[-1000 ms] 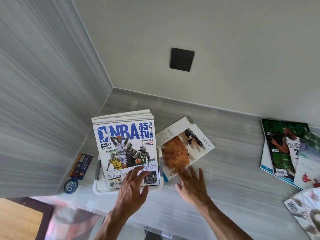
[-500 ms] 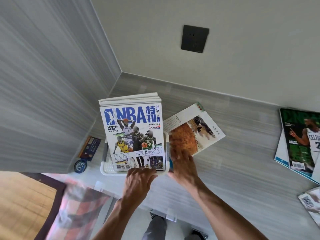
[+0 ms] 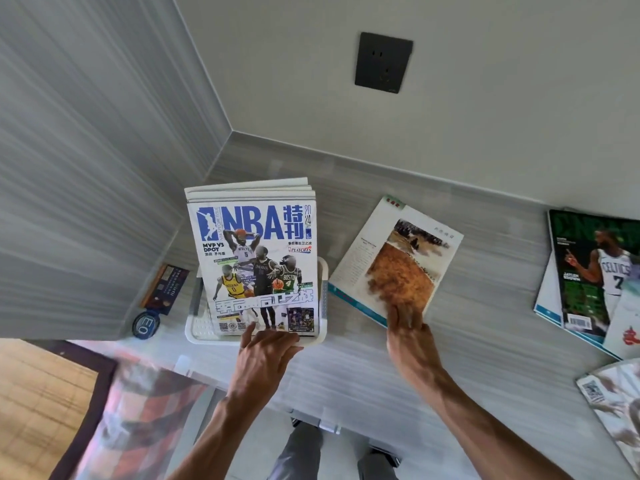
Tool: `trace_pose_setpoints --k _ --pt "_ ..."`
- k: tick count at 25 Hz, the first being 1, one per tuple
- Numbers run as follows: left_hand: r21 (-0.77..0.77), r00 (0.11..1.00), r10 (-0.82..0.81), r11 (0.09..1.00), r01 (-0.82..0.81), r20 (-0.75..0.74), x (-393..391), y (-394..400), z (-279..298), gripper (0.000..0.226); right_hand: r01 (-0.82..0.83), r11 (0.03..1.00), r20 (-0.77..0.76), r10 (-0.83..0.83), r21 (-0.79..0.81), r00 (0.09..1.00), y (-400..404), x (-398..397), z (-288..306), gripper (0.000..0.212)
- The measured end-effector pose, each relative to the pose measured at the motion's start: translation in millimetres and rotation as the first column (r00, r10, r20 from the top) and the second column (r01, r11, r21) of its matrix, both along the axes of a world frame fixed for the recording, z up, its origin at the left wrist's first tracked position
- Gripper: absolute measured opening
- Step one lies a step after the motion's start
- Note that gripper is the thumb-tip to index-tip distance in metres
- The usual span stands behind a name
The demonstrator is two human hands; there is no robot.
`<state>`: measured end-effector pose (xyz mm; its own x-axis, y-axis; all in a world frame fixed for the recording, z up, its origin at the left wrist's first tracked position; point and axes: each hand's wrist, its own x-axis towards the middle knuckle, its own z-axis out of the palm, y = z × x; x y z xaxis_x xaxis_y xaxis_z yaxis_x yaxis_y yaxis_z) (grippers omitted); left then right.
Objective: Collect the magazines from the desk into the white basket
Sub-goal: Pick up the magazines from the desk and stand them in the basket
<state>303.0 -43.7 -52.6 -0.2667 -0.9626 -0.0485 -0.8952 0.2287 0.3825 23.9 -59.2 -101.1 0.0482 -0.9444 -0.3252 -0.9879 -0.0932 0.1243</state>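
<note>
Head view. L hand [image 3: 266, 355] comes up from 6 o'clock, forearm angled toward 12, palm down, fingers loosely spread and resting on the near rim of the white basket [image 3: 323, 299] and the bottom edge of the NBA magazine [image 3: 256, 265]; not gripping anything, hand relaxed.

R hand [image 3: 408, 337] reaches from 5 o'clock toward 11, forearm long across the desk [image 3: 485, 341]. Fingertips [image 3: 401, 311] press down on the near corner of the open-page magazine [image 3: 398, 261]; fingers blurred, so can't tell whether it's pinching the edge or just pressing flat.

NBA mag tops a stack standing in the basket, cover facing cam, title end at 12, long axis approx 12–6, a few more mags behind it. Sits directly at 12 of the L hand, touching it.

Open-page mag lies flat on the desk just at 3 o'clock of the basket, long axis tilted approx 1–7, brown photo upward. It's at 12 of the R hand, touching.

Celtics magazine [image 3: 595, 271] lies on another mag at far 3 o'clock, well apart from both hands, long axis approx 12–6. Another mag [image 3: 616, 403] is cut off at 4 o'clock.

Wall socket [image 3: 383, 62] at 12. Small round tag [image 3: 146, 325] and dark card [image 3: 166, 289] at 9 of the basket.
</note>
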Motion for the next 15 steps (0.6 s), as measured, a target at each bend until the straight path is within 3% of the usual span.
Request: trace_pose_setpoints --k 4,7,10,12,14,15 --pt "0.019 0.999 0.0 1.0 0.001 -0.039 -7.1 -0.8 1.7 0.01 0.058 0.998 0.13 -0.058 -0.001 0.99 76.5 -35.4 8.1 0.064" --pt "0.024 0.993 0.067 0.998 -0.065 -0.102 -29.1 0.8 6.6 0.007 0.329 0.94 0.297 -0.341 0.09 0.892 86.2 -57.7 10.8 0.051" --pt "0.094 0.986 0.132 0.988 -0.122 -0.102 -43.9 -0.2 9.5 0.014 0.727 0.674 0.298 -0.727 0.134 0.619 58.6 -56.5 10.4 0.058" --pt "0.178 0.984 0.143 0.976 -0.123 -0.103 -42.9 -2.8 12.1 0.027 0.845 0.491 0.305 -0.855 0.212 0.42 45.9 -55.4 8.6 0.066" --pt "0.244 0.967 0.19 0.959 -0.146 -0.171 -38.7 -4.4 13.7 0.036 0.879 0.271 0.424 -0.901 0.392 0.088 38.0 -58.9 13.7 0.051" --pt "0.261 0.953 0.226 0.95 -0.17 -0.201 -38.6 -5.0 17.6 0.037 0.843 0.227 0.481 -0.876 0.488 -0.042 35.4 -59.6 19.3 0.037"
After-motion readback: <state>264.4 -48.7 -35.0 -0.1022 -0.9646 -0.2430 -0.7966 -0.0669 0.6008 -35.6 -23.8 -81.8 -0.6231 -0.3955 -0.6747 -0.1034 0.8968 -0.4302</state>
